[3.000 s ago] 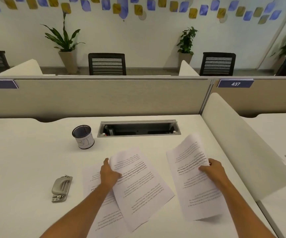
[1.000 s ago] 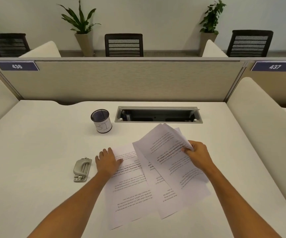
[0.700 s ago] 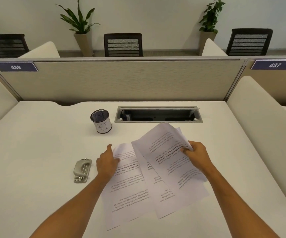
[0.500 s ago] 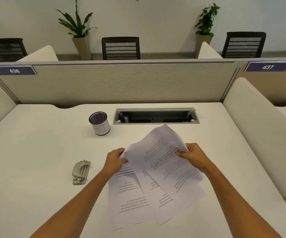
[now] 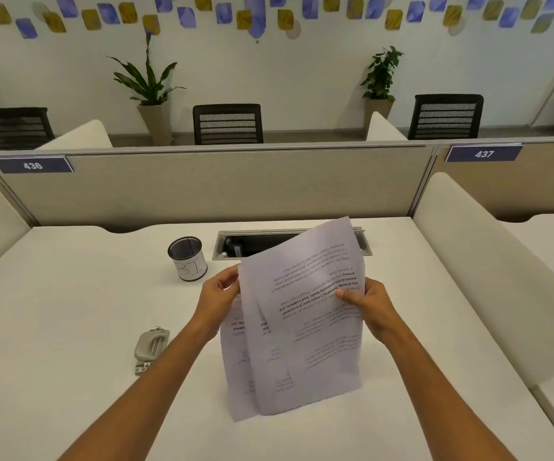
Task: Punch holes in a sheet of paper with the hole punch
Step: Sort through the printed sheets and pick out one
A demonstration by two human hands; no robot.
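Three printed sheets of paper point(image 5: 305, 331) are gathered into a loose stack and held up on end above the white desk point(image 5: 69, 311), lower edges near the desktop. My left hand point(image 5: 217, 296) grips the stack's left edge. My right hand point(image 5: 367, 302) grips its right edge, thumb on the front sheet. The grey metal hole punch point(image 5: 151, 347) lies flat on the desk to the left of my left forearm, untouched.
A black mesh pen cup point(image 5: 187, 262) with a white label stands behind my left hand. A recessed cable tray point(image 5: 235, 246) is set into the desk behind the papers. A beige partition point(image 5: 202, 184) closes the back; a curved cream divider point(image 5: 488, 277) bounds the right.
The sheets lay spread on the desk earlier. Both hands have drawn them together and lifted them upright into one stack. The hole punch has not moved.
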